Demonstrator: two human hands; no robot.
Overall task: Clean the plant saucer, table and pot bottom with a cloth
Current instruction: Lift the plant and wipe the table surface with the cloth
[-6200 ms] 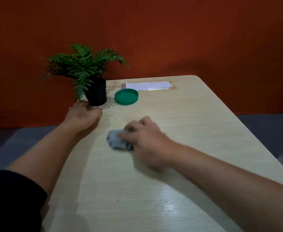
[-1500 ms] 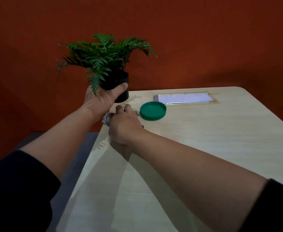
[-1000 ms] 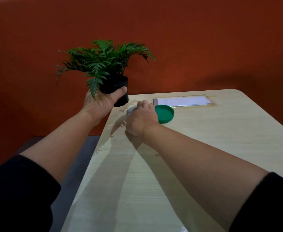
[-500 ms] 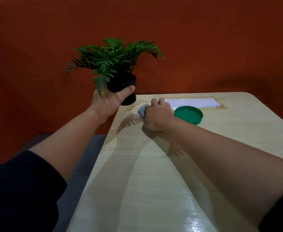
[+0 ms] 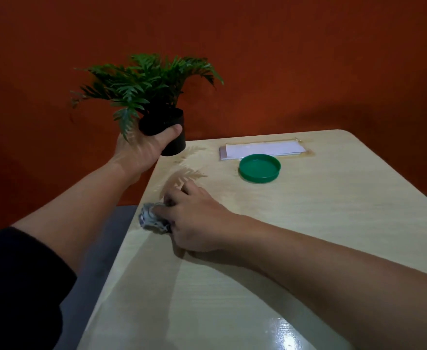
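Right hand point(image 5: 194, 221) presses the bunched cloth point(image 5: 151, 219) at the table point(image 5: 308, 223) edge; left hand point(image 5: 144, 150) grips the pot point(image 5: 168, 130) aloft.

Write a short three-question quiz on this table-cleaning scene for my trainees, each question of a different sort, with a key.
1. True or false: the plant pot stands on the table.
2. Which hand presses the cloth on the table? A) left hand B) right hand
3. Fill in: the white paper lies just behind the green ____.

Key
1. False: the left hand holds it in the air by the table's left edge.
2. B
3. saucer
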